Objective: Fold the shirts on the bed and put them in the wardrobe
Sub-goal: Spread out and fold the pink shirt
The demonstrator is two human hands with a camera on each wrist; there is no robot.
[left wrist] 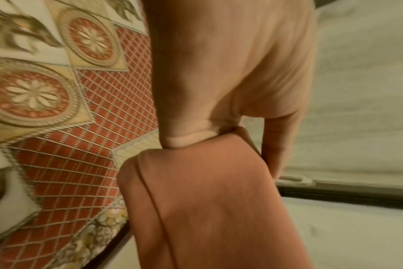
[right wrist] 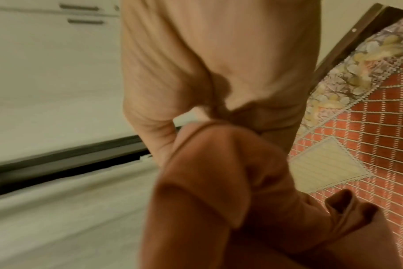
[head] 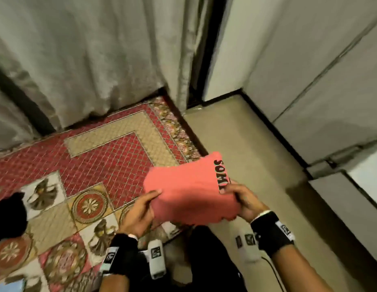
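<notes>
A folded pink shirt with black lettering hangs in the air between both my hands, past the corner of the bed. My left hand grips its left edge, thumb on top and fingers beneath. My right hand pinches the right edge beside the letters. In the left wrist view the thumb presses on the pink shirt. In the right wrist view my fingers clamp a bunched fold of the pink shirt. White wardrobe doors stand to the right.
The bed carries a red and gold patterned cover. A dark garment lies at its left edge. A grey curtain hangs behind the bed. Beige floor runs between bed and wardrobe. Door handles show in the right wrist view.
</notes>
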